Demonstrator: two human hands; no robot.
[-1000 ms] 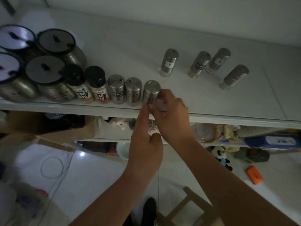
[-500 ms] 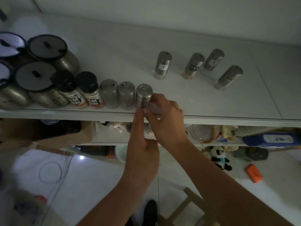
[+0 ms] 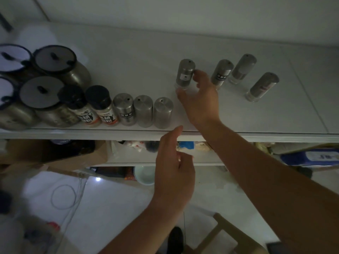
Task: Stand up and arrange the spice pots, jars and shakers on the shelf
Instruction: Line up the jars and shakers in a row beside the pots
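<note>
On the white shelf (image 3: 128, 66), a row stands at the front edge: steel pots with dark lids (image 3: 42, 92), two black-capped spice jars (image 3: 99, 105), then three steel shakers, the last one (image 3: 163, 112) standing free. Further back a lone steel shaker (image 3: 185, 73) stands upright. My right hand (image 3: 200, 99) curls around it, fingers on its right side and thumb near its base. Three more steel shakers (image 3: 222, 74) stand to the right. My left hand (image 3: 174, 167) hovers below the shelf edge, fingers loosely apart, holding nothing.
A lower shelf (image 3: 165, 162) holds a cardboard box (image 3: 55, 154), packets and a blue container (image 3: 311, 156). Below lie a white floor, a wire loop (image 3: 63, 197), a bowl (image 3: 145, 176) and a wooden stool (image 3: 229, 235).
Both hands let go of the third shaker in the row. My right hand moved back and right to the lone shaker; my left hand dropped below the shelf edge.
</note>
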